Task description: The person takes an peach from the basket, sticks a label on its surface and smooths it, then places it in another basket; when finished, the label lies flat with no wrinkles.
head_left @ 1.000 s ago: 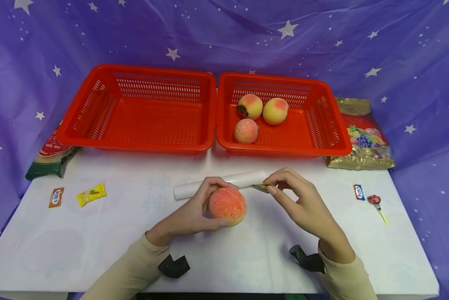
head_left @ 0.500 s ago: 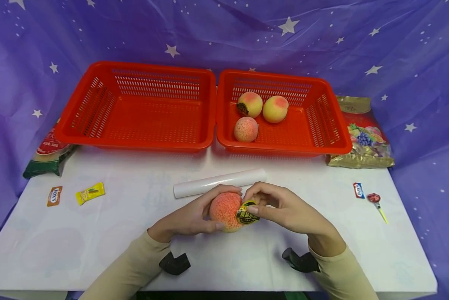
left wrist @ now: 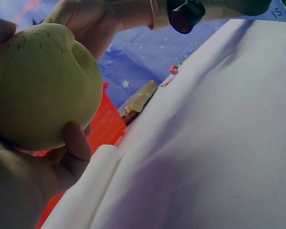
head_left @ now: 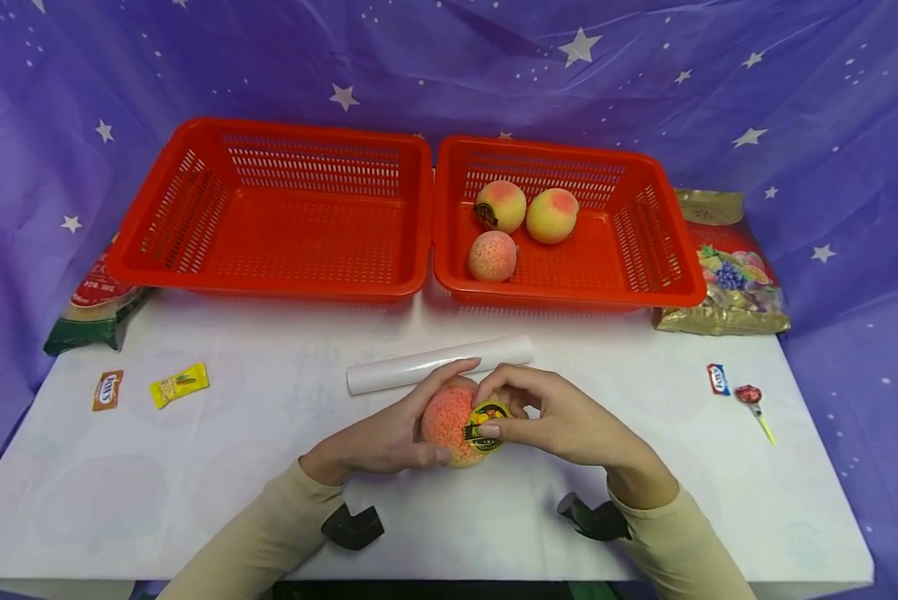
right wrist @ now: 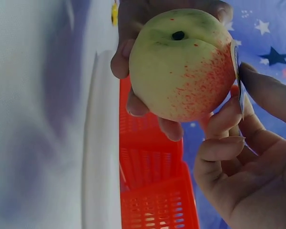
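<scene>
My left hand [head_left: 388, 433] grips a red and yellow peach [head_left: 447, 421] from its left side, thumb below and fingers over the top. In the left wrist view the pale underside of the peach [left wrist: 43, 90] fills the hand. A round black and yellow sticker [head_left: 484, 427] lies against the peach's right side, pinched between thumb and fingers of my right hand [head_left: 561, 417]. Seen edge-on in the right wrist view, the sticker [right wrist: 237, 78] has its upper part at the peach's skin and its lower end between the fingertips.
A white roll [head_left: 439, 365] lies just behind the hands. Two red baskets stand at the back; the right basket [head_left: 569, 296] holds several peaches, the left basket [head_left: 306, 287] stands beside it. Candies [head_left: 181, 385], a lollipop [head_left: 750, 400] and snack bags [head_left: 726, 267] lie at the sides.
My right hand has moved left and down, bringing the sticker from beside the roll to the right side of the peach. The left hand still holds the peach, now turned slightly.
</scene>
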A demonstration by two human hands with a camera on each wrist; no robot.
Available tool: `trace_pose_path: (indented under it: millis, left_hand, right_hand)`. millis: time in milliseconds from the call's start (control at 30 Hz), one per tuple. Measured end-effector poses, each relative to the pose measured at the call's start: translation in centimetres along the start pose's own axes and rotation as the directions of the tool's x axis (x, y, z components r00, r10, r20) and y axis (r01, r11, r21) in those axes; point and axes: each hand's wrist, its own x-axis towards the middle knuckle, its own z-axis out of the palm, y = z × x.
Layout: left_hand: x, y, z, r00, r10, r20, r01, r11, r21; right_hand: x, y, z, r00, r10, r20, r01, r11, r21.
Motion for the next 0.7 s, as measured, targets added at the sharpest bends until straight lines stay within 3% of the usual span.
trace_pose_path:
  millis: [300, 533, 700]
  left_hand:
    - [0.0, 0.1, -0.1, 0.999, -0.027, -0.036, 0.027, 1.0, -0.011]
    - [0.0, -0.1, -0.3, 0.999, -0.029, -0.036, 0.029, 0.999, -0.013]
    - [0.0, -0.2, -0.1, 0.997, -0.05, -0.055, 0.048, 0.998, -0.04]
  right_hand:
    - [0.3, -3.0, 0.2, 0.998, -0.047, -0.046, 0.043, 0.996, -0.075]
    - [0.6, -3.5, 0.3, 0.998, -0.036, -0.057, 0.028, 0.992, -0.122]
    - [0.4, -3.6, 0.8, 0.991, -0.093, -0.096, 0.076, 0.983, -0.167]
